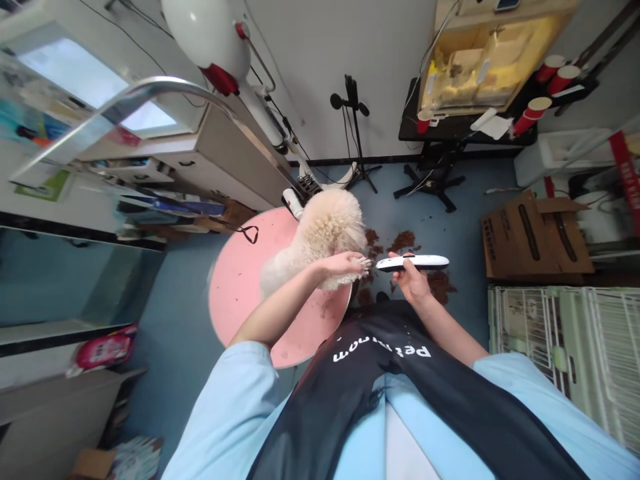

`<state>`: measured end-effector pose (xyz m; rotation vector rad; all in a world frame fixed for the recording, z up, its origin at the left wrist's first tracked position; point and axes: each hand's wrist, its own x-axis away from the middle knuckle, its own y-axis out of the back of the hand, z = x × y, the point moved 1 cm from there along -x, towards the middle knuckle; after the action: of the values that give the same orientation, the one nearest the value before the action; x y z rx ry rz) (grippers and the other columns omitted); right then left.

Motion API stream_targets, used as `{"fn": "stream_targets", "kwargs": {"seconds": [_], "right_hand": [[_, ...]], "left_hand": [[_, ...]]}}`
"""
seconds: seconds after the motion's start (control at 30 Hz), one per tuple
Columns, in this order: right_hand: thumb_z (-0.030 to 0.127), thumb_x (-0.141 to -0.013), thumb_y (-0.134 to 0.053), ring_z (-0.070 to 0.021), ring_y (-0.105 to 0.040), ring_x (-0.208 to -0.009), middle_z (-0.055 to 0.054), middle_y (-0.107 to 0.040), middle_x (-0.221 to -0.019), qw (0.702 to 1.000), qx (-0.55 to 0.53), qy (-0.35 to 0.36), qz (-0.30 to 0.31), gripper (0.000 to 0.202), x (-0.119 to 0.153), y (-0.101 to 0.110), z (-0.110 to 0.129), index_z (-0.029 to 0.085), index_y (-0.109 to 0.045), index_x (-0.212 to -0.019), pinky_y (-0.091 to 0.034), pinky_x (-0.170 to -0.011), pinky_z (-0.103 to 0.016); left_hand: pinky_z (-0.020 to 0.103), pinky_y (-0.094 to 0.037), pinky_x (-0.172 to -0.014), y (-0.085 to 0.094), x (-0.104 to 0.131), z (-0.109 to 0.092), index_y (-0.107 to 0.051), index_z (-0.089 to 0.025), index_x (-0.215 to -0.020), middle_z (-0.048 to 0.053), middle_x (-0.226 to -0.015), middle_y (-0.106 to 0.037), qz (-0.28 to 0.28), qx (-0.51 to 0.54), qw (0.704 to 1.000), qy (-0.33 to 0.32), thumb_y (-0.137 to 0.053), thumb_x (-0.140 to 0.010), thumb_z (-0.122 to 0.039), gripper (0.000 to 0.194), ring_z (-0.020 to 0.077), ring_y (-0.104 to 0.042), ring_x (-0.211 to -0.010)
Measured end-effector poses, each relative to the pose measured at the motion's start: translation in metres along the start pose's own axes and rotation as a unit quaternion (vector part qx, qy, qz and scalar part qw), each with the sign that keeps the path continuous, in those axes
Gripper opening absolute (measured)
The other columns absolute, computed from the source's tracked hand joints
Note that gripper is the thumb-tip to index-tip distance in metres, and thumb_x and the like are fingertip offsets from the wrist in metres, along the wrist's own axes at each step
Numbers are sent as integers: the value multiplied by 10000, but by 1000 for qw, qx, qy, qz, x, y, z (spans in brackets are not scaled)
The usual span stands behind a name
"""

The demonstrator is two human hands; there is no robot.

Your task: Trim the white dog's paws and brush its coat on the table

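Note:
A fluffy cream-white dog [327,223] is on the round pink table [235,293], close to its right edge. My left hand [344,265] reaches across the dog's front, closed around its paw [365,264]; the exact grip of the fingers is partly hidden. In my right hand [411,280] is a white and black hair clipper [420,262], held level. The clipper's blade end points left at the paw, with a small gap between them.
Brown hair clumps [403,241] lie on the blue floor beside the table. A curved metal arm [150,83] rises at the left with a black loop [249,233] near the table. A white dryer [210,40], a black stand [354,133], a cardboard box [533,237] and wire cages [530,320] stand around.

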<state>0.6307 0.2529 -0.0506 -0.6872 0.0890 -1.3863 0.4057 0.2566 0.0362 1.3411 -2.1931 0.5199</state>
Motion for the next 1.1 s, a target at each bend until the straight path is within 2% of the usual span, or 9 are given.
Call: {"fn": "stream_targets", "kwargs": {"seconds": [0.13,0.27,0.4,0.5,0.63,0.8,0.9,0.97,1.1], "right_hand": [[538,-758,-771,-122,-606,-488,-33,-792,-1034,1000,1,10,8,427,3,-11,-1,265,-544,-997,-491,-430,-260],[533,-778,-768,-108,-613,-530,-26,-768,-1080,999,24,34,21,456,19,-27,-1,281,-532,-1076,-530,-488,-252],[476,-809,-775,-170,-711,-819,-82,-663,-1308,987,116,107,41,451,40,-35,1,280,-518,-1123,-614,-695,-328],[447,-830,-766,-237,-693,-1061,-111,-580,-1386,970,170,158,65,457,48,-39,-2,286,-470,-1138,-619,-805,-394],[519,-815,-765,-259,-694,-1069,-142,-511,-1430,948,193,223,120,519,44,-42,-18,294,-419,-1128,-632,-754,-401],[617,-717,-812,-331,-621,-1235,-151,-525,-1412,914,252,278,152,612,33,-42,-29,293,-440,-1079,-610,-844,-466],[561,-788,-777,-331,-612,-1260,-155,-477,-1481,919,227,272,172,563,32,-44,-17,302,-432,-1150,-605,-847,-470],[532,-821,-755,-322,-613,-1255,-147,-479,-1483,923,201,288,156,530,33,-44,-4,305,-433,-1174,-598,-862,-473],[481,-846,-744,-274,-666,-1122,-94,-654,-1210,920,213,305,119,424,32,-44,20,287,-464,-1097,-558,-933,-479]], "left_hand": [[235,-369,-569,-1,1,0,-624,-177,-775,-15,-698,-584,-11,0,1000,2,-743,-628,-261,206,110,-510,-613],[233,-392,-611,1,3,-1,-643,-156,-843,-17,-744,-605,-15,-13,1000,0,-743,-639,-284,261,109,-524,-664],[249,-409,-657,4,3,-1,-640,-140,-834,-11,-753,-604,-26,0,1000,-13,-758,-659,-328,282,116,-529,-699],[261,-427,-698,6,3,-1,-648,-136,-825,7,-775,-621,-28,24,999,-22,-768,-686,-347,280,128,-542,-728],[272,-439,-719,9,2,2,-681,-124,-829,37,-812,-647,-40,47,998,-15,-760,-735,-358,264,147,-561,-758],[278,-438,-715,11,4,3,-674,-130,-738,43,-769,-648,-50,58,997,-18,-714,-788,-347,226,160,-566,-738],[270,-423,-702,13,5,3,-678,-139,-723,35,-755,-641,-53,38,998,-19,-689,-798,-364,238,156,-549,-727],[263,-415,-694,15,6,4,-681,-143,-740,26,-753,-632,-47,31,998,-26,-710,-768,-343,204,150,-541,-729],[250,-416,-676,17,9,4,-675,-157,-813,3,-768,-622,-29,36,998,-30,-733,-654,-195,174,139,-550,-726]]}}
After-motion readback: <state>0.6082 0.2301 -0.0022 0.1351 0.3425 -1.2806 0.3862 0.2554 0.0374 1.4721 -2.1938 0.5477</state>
